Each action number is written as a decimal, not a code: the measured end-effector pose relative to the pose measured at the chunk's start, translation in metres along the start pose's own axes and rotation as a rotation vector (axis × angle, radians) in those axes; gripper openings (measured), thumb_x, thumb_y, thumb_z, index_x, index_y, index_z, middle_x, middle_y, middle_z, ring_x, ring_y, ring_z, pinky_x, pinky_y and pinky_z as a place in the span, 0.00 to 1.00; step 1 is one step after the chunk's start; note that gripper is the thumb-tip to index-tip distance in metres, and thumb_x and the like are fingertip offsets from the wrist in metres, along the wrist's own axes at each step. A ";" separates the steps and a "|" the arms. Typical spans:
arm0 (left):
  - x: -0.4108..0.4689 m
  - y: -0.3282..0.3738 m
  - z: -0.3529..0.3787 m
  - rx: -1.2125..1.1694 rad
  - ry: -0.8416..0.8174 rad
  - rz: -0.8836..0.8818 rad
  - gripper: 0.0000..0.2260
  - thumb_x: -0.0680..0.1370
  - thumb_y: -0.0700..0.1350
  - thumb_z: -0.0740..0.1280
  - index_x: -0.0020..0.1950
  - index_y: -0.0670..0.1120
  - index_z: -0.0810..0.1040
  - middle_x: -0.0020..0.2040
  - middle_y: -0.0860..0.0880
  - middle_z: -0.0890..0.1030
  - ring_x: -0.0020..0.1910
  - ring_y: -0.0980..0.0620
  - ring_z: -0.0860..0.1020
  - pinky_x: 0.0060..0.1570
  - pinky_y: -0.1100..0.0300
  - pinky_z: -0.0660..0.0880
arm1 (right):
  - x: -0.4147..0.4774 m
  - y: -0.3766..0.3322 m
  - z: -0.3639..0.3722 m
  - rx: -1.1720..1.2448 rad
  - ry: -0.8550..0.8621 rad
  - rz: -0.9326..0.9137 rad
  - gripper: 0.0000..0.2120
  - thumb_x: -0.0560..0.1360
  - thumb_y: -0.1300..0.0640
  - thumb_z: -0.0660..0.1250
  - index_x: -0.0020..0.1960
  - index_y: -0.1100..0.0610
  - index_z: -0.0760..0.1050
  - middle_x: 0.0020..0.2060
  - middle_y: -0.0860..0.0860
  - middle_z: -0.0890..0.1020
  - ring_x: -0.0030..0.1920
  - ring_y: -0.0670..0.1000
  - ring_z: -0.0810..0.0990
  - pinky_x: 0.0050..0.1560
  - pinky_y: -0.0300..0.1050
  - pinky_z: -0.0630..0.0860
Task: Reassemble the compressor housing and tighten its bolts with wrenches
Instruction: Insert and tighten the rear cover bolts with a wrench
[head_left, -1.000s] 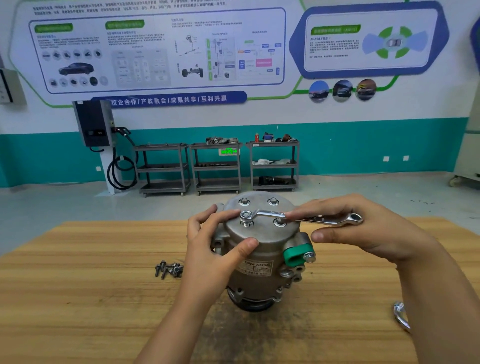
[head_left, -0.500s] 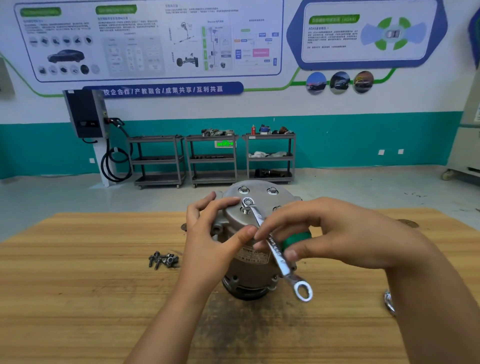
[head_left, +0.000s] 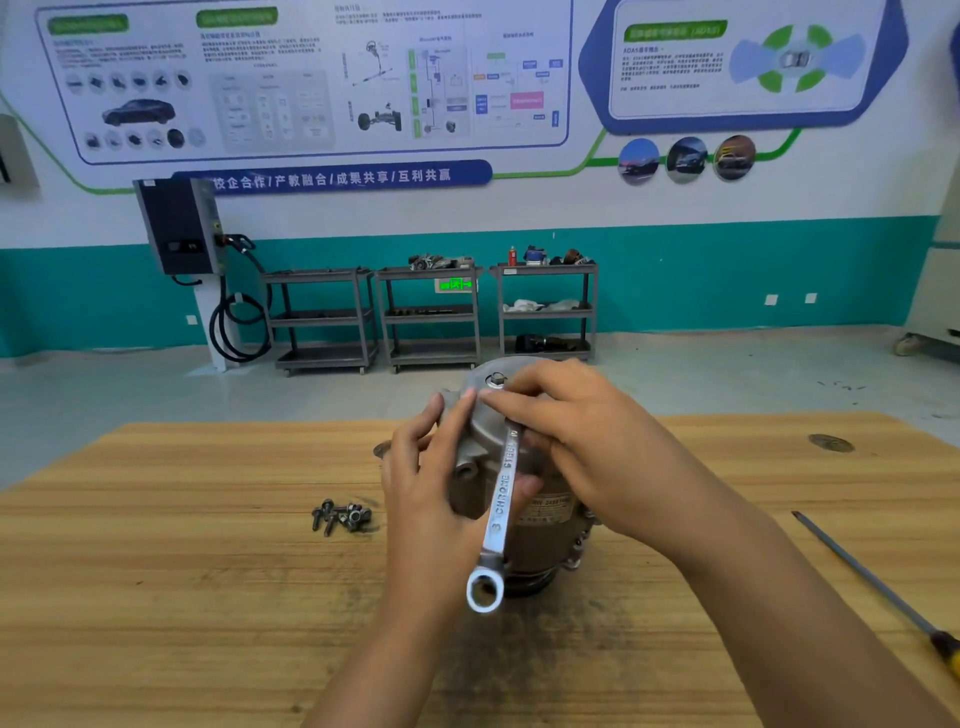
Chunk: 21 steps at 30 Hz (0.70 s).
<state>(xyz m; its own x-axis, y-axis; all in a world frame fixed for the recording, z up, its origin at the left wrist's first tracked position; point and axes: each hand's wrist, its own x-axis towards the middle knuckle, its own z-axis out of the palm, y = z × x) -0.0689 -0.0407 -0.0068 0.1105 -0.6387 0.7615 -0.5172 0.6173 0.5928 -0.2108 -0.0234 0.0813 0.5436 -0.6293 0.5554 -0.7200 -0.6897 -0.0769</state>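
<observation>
The grey metal compressor housing (head_left: 480, 426) stands upright at the middle of the wooden table (head_left: 208, 597). My left hand (head_left: 431, 483) grips its left side, fingers and thumb curled round the body. A chrome ring wrench (head_left: 498, 514) sits with its upper end on the housing top and its free ring end pointing down toward me. My right hand (head_left: 576, 431) holds the wrench's upper shank against the housing and hides the end on the bolt. One bolt head (head_left: 496, 379) shows on the top, just behind my right fingers.
Several loose bolts (head_left: 340, 515) lie on the table left of the housing. A long screwdriver (head_left: 878, 587) lies at the right edge of the table. Three grey carts (head_left: 431, 317) and a wall charger (head_left: 179, 228) stand far behind, across the floor.
The wrench has swung clockwise from pointing right to pointing down toward me. My right hand has slid up to its head end. The left hand keeps its grip on the housing.
</observation>
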 end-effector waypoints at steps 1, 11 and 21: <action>-0.002 -0.002 0.001 0.083 0.030 0.030 0.31 0.65 0.67 0.69 0.66 0.74 0.60 0.67 0.62 0.64 0.65 0.57 0.63 0.63 0.62 0.61 | 0.000 0.001 0.000 0.013 -0.007 -0.001 0.22 0.77 0.64 0.60 0.70 0.52 0.69 0.63 0.50 0.72 0.63 0.50 0.66 0.63 0.44 0.66; -0.018 -0.005 0.007 0.273 0.208 0.232 0.26 0.74 0.67 0.59 0.64 0.52 0.70 0.60 0.51 0.72 0.60 0.43 0.67 0.65 0.54 0.59 | -0.002 0.022 -0.007 0.077 0.117 0.101 0.11 0.75 0.60 0.67 0.56 0.56 0.81 0.42 0.46 0.73 0.46 0.48 0.73 0.43 0.35 0.64; -0.027 -0.001 0.017 0.285 0.137 0.397 0.15 0.78 0.59 0.58 0.60 0.55 0.73 0.66 0.48 0.66 0.68 0.48 0.60 0.70 0.56 0.55 | 0.000 0.035 0.017 0.228 0.342 0.261 0.22 0.77 0.56 0.64 0.68 0.42 0.68 0.38 0.42 0.68 0.39 0.41 0.69 0.40 0.31 0.65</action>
<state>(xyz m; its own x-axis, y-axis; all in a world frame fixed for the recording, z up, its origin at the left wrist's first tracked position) -0.0859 -0.0325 -0.0325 -0.0414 -0.3021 0.9524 -0.7509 0.6382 0.1698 -0.2288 -0.0534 0.0647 0.1569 -0.6647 0.7305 -0.6798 -0.6092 -0.4083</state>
